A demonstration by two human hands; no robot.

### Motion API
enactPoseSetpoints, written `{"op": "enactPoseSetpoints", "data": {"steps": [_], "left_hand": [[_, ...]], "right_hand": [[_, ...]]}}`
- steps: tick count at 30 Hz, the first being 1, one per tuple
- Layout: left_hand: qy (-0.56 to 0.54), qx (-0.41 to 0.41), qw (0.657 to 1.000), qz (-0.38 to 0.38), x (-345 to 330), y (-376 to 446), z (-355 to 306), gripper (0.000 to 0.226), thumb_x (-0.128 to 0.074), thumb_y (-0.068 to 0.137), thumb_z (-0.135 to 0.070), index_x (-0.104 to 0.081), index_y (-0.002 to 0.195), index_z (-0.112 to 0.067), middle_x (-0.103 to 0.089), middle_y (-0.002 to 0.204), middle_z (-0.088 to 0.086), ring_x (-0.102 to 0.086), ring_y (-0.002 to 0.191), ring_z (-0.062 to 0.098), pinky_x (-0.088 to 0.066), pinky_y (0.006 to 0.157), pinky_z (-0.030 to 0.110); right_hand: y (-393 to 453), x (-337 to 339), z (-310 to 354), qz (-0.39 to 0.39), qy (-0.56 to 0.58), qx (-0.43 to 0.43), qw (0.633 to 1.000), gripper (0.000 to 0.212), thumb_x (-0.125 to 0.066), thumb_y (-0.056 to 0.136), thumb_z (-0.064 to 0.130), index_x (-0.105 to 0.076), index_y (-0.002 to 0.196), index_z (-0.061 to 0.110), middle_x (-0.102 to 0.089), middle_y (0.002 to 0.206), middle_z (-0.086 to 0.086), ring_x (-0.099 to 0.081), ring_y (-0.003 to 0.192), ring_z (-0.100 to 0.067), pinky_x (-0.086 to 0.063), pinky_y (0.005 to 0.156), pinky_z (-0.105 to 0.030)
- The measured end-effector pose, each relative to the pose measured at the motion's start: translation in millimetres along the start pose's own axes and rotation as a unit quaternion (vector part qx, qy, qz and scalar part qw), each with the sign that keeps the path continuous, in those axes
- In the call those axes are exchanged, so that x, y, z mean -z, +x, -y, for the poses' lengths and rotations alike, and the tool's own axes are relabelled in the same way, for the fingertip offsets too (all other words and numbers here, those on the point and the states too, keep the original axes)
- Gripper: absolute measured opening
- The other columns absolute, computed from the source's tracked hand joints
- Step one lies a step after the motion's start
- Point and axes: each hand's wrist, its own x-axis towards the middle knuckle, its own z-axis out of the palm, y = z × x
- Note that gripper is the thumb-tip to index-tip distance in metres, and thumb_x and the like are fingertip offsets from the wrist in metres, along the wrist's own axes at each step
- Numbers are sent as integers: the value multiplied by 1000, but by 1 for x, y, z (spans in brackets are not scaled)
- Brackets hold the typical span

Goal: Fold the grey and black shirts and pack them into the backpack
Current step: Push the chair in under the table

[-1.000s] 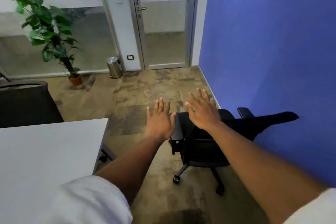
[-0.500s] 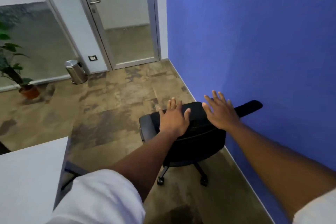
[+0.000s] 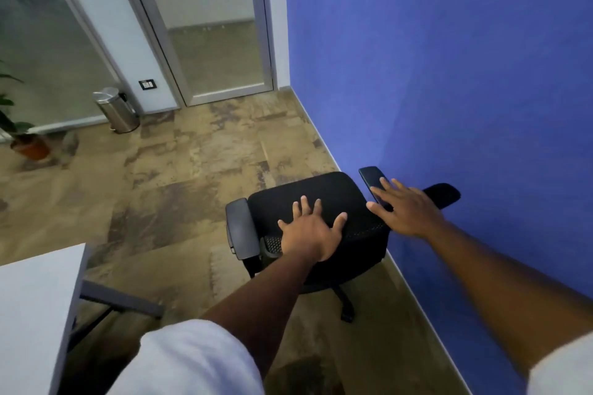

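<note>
No grey shirt, black shirt or backpack shows in this view. My left hand (image 3: 310, 231) is stretched out with spread, straight fingers over the seat of a black office chair (image 3: 321, 192). My right hand (image 3: 405, 208) is also flat with spread fingers, held over the chair's right armrest (image 3: 371, 179) close to the blue wall. Neither hand holds anything. Whether the hands touch the chair, I cannot tell.
A blue wall (image 3: 449, 74) runs along the right. A white table corner (image 3: 35, 305) is at lower left. A glass door (image 3: 211, 29), a steel pedal bin (image 3: 117, 111) and a potted plant (image 3: 22, 138) stand at the far side of the brown floor.
My view has swung right and down toward the chair. The table and plant slid to the left edge, and both hands now hang lower over the chair.
</note>
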Motion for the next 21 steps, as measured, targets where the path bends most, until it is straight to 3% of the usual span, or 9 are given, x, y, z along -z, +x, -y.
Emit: {"op": "enactPoseSetpoints", "data": {"steps": [3, 10, 21], "left_hand": [[8, 14, 1000, 19, 0, 7, -4, 90, -15, 92, -81, -12, 162, -24, 3, 169, 5, 1, 156, 27, -16, 118, 65], [-7, 38, 998, 39, -16, 8, -26, 94, -14, 90, -84, -12, 162, -24, -1, 170, 5, -5, 156, 27, -23, 116, 64], [-5, 52, 996, -66, -34, -10, -24, 88, -19, 94, -79, -10, 162, -24, 6, 169, 2, 5, 156, 23, -12, 119, 66]], "right_hand": [[8, 0, -7, 12, -19, 15, 1000, 74, -21, 92, 74, -26, 154, 36, -13, 165, 6, -11, 152, -16, -19, 120, -45], [7, 0, -25, 23, -27, 18, 999, 65, -30, 97, 65, -31, 153, 33, -13, 165, 7, -10, 152, -13, -13, 121, -41], [4, -12, -26, -10, -68, 49, 996, 67, -27, 97, 64, -31, 154, 27, -21, 163, 4, -16, 151, -19, -23, 118, -44]]}}
